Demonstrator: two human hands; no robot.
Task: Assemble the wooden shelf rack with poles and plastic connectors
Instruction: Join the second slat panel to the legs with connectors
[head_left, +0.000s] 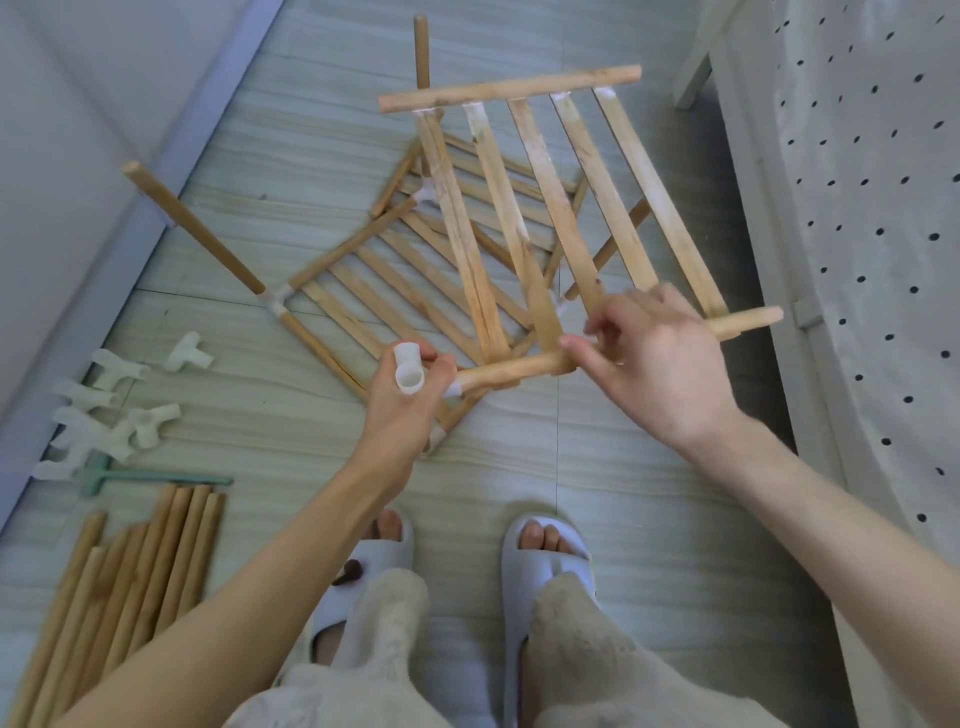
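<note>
Both hands extended forward, left hand (410, 384) and right hand (654, 358) fingers curled, gripping.

Left hand (410, 382) pinching white connector (408, 371), right hand (644, 358) gripping slatted shelf panel (545, 208) (tilted)

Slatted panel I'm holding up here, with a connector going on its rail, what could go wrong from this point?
1. The right hand alone holds the panel by its near rail, so it may twist while the left hand pushes the connector onto the rail end.
2. The panel hangs over the frame on the floor and could knock its upright poles askew.
3. Spare connectors and poles lie near the feet, a tripping hazard.
</note>
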